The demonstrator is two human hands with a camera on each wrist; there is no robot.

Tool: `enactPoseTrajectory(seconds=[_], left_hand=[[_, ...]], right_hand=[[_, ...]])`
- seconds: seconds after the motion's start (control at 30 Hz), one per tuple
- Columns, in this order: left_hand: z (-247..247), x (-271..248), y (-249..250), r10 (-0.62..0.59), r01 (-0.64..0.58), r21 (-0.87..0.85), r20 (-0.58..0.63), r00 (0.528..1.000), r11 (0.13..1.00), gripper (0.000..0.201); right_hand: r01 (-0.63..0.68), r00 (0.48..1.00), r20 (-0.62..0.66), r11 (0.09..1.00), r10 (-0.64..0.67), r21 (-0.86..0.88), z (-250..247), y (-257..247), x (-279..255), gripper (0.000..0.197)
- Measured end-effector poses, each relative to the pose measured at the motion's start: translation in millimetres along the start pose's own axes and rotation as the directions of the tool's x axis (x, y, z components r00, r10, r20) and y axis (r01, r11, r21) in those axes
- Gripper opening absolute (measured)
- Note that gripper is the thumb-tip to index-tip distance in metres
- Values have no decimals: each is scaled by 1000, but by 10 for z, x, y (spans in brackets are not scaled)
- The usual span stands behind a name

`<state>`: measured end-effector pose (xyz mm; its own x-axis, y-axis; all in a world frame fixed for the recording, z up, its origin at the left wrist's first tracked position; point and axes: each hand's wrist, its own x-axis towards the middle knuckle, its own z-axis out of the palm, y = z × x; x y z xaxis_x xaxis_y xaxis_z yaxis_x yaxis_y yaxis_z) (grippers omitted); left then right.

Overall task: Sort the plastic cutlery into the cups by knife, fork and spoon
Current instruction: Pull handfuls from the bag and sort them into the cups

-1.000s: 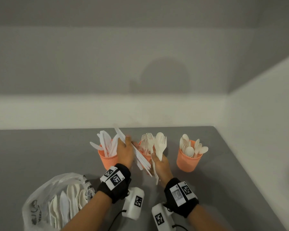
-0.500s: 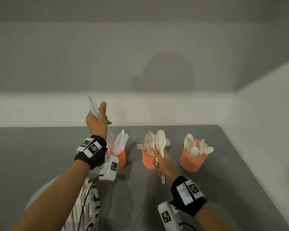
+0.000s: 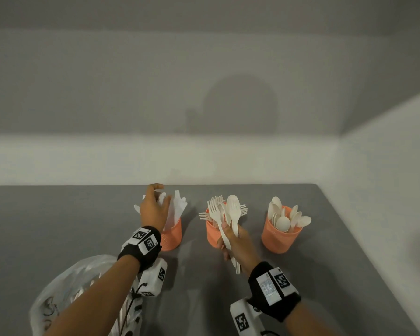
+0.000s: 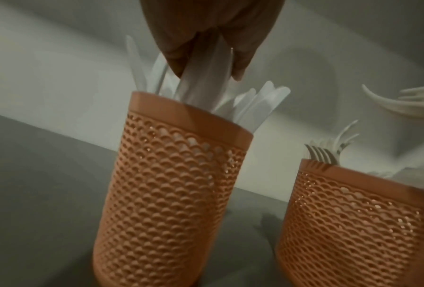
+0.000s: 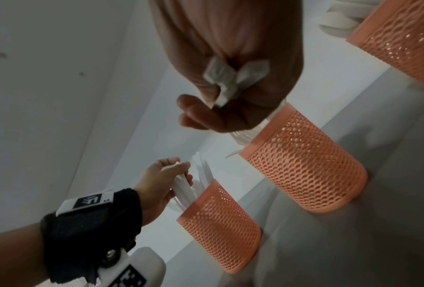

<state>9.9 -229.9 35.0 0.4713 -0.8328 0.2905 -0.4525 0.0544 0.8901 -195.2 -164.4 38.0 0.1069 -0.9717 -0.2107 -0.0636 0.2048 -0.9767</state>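
Observation:
Three orange mesh cups stand in a row on the grey table. The knife cup (image 3: 174,235) (image 4: 171,174) (image 5: 220,229) is on the left, the fork cup (image 3: 212,235) (image 5: 304,170) in the middle, the spoon cup (image 3: 278,238) on the right. My left hand (image 3: 159,198) (image 4: 208,74) (image 5: 179,170) hangs over the knife cup and pinches a bundle of white knives (image 4: 200,91) whose lower ends are inside it. My right hand (image 3: 228,232) (image 5: 206,108), in front of the fork cup, grips forks (image 3: 214,212) and a spoon (image 3: 233,209) by their handles.
A clear plastic bag (image 3: 78,284) with more white cutlery lies at the near left, partly under my left forearm. White walls close off the table at the back and along the right side.
My left hand, raised high with the knives half a second ago, has come down so the knives stand in the left cup. My right hand has stayed by the fork cup.

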Motion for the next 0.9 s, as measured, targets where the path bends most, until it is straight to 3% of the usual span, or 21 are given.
enactPoseTrajectory(seconds=[0.13, 0.27, 0.37, 0.47, 0.57, 0.63, 0.7, 0.73, 0.83, 0.9], left_hand=[[10, 10, -8, 210, -224, 188, 91, 973, 956, 16], [22, -47, 23, 296, -338, 366, 167, 940, 867, 37], [38, -132, 187, 404, -407, 393, 96, 910, 825, 40], [100, -379, 509, 302, -308, 112, 68, 951, 945, 32], [197, -672, 715, 84, -78, -39, 203, 976, 996, 27], [253, -814, 748, -112, 151, -65, 404, 908, 986, 27], [300, -945, 744, -176, 285, -112, 563, 808, 952, 32], [335, -981, 729, -176, 299, -132, 565, 806, 945, 34], [351, -948, 757, -235, 347, -262, 379, 895, 900, 28], [297, -863, 803, -278, 385, -384, 305, 911, 839, 27]], right_hand=[[-7, 1000, -21, 1000, 7, 1, 27, 18, 10, 30], [13, 999, -37, 1000, -13, 9, 22, 20, 5, 28], [26, 999, -39, 999, -25, 36, -14, -11, -17, 22], [54, 998, -46, 995, -51, 86, -27, -30, -35, 24], [72, 997, -24, 988, -69, 137, 5, -41, -35, 24], [97, 995, -7, 986, -96, 134, 37, -48, -47, 28], [128, 991, 13, 984, -130, 121, 54, -39, -66, 29], [130, 991, 23, 985, -133, 110, 54, -31, -75, 29], [83, 995, 40, 987, -90, 141, 14, 15, -73, 27], [62, 998, 15, 987, -65, 146, -39, 53, -57, 32]])
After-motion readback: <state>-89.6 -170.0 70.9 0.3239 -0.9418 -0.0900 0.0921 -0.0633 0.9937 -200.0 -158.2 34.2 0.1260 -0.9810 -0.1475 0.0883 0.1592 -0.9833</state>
